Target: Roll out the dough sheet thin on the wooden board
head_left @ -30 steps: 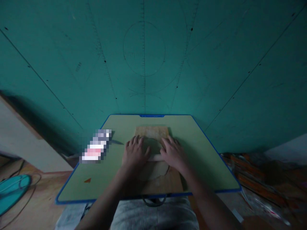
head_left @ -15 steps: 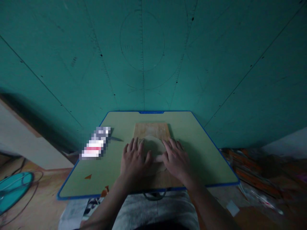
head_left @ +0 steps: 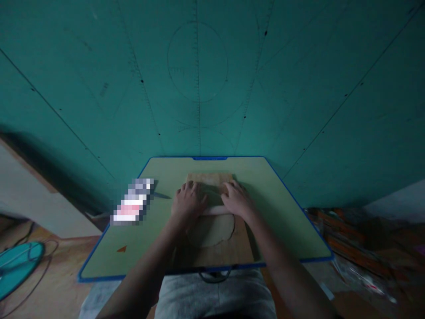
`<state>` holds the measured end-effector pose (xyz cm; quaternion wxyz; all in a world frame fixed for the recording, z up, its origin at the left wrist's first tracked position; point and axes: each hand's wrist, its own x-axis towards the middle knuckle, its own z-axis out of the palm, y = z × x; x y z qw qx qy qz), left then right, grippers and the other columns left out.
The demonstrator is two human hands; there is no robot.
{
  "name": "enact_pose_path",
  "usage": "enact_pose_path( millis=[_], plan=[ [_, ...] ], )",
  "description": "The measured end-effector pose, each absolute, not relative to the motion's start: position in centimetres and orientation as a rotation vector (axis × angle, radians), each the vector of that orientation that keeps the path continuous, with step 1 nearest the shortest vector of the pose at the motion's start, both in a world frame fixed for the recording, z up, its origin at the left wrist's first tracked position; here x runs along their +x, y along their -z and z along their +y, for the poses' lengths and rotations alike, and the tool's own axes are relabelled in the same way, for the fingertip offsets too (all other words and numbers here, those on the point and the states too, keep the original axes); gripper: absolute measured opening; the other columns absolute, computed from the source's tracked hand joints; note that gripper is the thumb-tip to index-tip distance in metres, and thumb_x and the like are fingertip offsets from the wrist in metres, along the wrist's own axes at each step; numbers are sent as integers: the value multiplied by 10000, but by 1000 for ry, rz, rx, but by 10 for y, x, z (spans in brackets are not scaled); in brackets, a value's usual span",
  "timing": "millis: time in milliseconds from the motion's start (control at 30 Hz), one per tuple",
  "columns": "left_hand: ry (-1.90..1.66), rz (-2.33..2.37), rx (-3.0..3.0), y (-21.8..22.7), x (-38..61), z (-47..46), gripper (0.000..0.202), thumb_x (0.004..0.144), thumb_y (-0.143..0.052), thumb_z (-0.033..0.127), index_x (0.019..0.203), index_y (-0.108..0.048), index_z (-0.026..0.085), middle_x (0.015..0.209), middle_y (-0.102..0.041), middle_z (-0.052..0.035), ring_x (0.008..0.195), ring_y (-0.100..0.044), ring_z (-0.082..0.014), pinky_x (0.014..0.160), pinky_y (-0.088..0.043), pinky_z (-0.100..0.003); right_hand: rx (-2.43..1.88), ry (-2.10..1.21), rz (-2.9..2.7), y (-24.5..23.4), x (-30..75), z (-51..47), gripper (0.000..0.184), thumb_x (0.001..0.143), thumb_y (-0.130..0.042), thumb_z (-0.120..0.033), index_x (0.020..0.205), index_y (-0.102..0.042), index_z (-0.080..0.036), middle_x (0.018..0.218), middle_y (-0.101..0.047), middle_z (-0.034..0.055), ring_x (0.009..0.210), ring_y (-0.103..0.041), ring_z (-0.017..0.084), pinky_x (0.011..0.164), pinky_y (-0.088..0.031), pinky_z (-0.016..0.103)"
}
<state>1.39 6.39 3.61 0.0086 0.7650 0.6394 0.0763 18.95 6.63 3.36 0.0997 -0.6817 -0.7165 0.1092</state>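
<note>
A wooden board (head_left: 232,250) lies on a small green table with a blue rim (head_left: 285,230). On the board a flat round of pale dough (head_left: 212,230) is spread out. A light rolling pin (head_left: 215,210) lies across the dough's far part. My left hand (head_left: 187,201) presses down on the pin's left end, fingers stretched forward and flat. My right hand (head_left: 235,199) rests the same way on the pin's right end. Both palms cover most of the pin.
A blurred-out packet (head_left: 133,201) and a dark knife tip (head_left: 162,195) lie on the table's left side. A green wall (head_left: 199,79) rises right behind the table. A teal round object (head_left: 16,266) and cables sit on the floor at left, clutter at right.
Both hands have pushed the rolling pin away from me across the dough, after drawing it slightly nearer. More of the flattened dough now shows in front of the hands.
</note>
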Motion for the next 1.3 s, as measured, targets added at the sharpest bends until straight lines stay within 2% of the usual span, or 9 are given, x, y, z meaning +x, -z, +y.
enact_pose_path(
  millis=[133,367,600,867,1000,1067,1133,1200,1300],
  plan=[
    [-263,1985,2435,-32,13,52,400,959,-437,426,1224,-583,164,1286,-606,-154,1144,-582,-293,941,-454,-407,-2001,-287,-2131,-33,189,54,465,892,-449,-279,1332,-566,-186,1415,-534,127,1199,-562,283,987,-420,406],
    [-256,1918,2465,-35,16,14,348,967,-429,393,1200,-597,198,1378,-562,-150,1305,-465,-330,967,-446,-444,-1969,-164,-2165,-32,188,16,407,910,-425,-246,1281,-593,-253,1345,-583,74,1177,-561,236,909,-439,344],
    [-202,1976,2357,-35,17,45,426,959,-423,448,1219,-589,154,1276,-601,-152,1193,-549,-318,937,-477,-441,-1967,-259,-2161,-35,190,50,401,897,-470,-249,1270,-612,-209,1393,-558,86,1236,-525,246,990,-411,360],
    [-199,1941,2365,-34,15,47,361,954,-429,393,1182,-596,168,1236,-616,-149,1157,-574,-307,891,-512,-423,-1975,-288,-2169,-35,190,52,418,889,-457,-250,1273,-614,-203,1391,-556,95,1231,-524,254,983,-418,373],
    [-416,1899,2399,-24,11,30,401,914,-501,334,1241,-571,113,1351,-556,-228,1295,-498,-359,1035,-447,-512,-1961,-229,-2224,-36,189,29,416,907,-424,-264,1276,-613,-227,1377,-565,97,1225,-527,264,957,-430,385],
    [-672,1818,2361,-21,6,26,356,899,-506,298,1192,-599,119,1366,-555,-228,1291,-518,-344,1047,-448,-498,-1949,-199,-2242,-37,188,21,432,920,-404,-266,1304,-599,-222,1409,-544,108,1253,-510,269,975,-420,390],
    [-959,1675,2251,-27,-2,24,255,912,-471,300,1032,-647,160,1261,-639,-179,1166,-620,-288,958,-519,-423,-1972,-182,-2245,-37,187,17,449,933,-393,-276,1336,-578,-208,1434,-525,124,1275,-497,281,1002,-403,404],
    [-1173,1538,2113,-42,-12,17,262,928,-449,356,871,-646,195,1007,-724,-105,924,-700,-227,782,-568,-340,-2004,-187,-2252,-38,187,18,464,944,-389,-288,1368,-553,-198,1442,-516,138,1280,-496,292,1022,-389,419],
    [-1173,1476,1992,-70,-34,-14,297,924,-497,442,812,-658,219,615,-647,6,538,-617,-156,505,-499,-255,-2003,-183,-2266,-38,187,21,495,949,-386,-281,1417,-508,-179,1448,-508,154,1288,-492,291,1040,-376,416]
  ],
)
